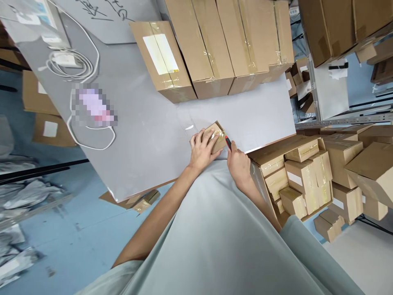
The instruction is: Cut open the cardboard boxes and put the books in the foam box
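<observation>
A small taped cardboard box (219,141) lies near the front edge of the grey table (147,135). Spread over its left side and top, my left hand (201,149) presses on it with the fingers apart. My right hand (238,162) is closed around the red and black handle of a utility knife (228,142). The knife's tip meets the box's far right edge, at the tape; the blade itself is too small to make out clearly.
Large taped cartons (215,45) stand in a row along the table's back. A coiled white cable (70,63) and a blurred-out object (94,107) lie at left. Right of me, an open carton (260,157) holds several smaller boxes. More boxes (345,200) are stacked beyond it.
</observation>
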Demonstrator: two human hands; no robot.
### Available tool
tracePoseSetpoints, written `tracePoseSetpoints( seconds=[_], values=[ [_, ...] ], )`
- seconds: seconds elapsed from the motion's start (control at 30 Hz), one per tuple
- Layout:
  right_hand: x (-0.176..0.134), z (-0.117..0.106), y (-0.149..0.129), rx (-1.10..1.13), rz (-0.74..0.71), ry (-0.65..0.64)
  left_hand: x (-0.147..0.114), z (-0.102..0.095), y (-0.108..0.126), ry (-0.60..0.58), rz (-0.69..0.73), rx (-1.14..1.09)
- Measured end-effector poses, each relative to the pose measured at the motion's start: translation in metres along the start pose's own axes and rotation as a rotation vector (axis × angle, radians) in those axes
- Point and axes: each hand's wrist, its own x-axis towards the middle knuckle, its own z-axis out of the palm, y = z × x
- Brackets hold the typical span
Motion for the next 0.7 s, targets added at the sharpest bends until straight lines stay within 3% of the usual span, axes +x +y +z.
tracePoseSetpoints(
  seconds=[0.33, 0.53, 0.6, 0.7],
  values=[
    [-0.005, 0.011, 0.005, -0.013, 0.038, 0.043, 0.0, -0.002, 0.001, -0.017, 0.002, -0.03],
    [-0.02, 0.022, 0.036, 0.237, -0.032, 0.201, 0.003, -0.007, -0.006, -0.026, 0.003, -0.021],
    [-0.008, 0.039, 0.059, 0.363, -0.019, 0.305, 0.003, -0.008, -0.007, -0.034, 0.008, -0.014],
    [0.042, 0.076, 0.093, 0.52, 0.079, 0.385, 0.003, -0.01, -0.006, -0.043, -0.006, -0.005]
  ],
)
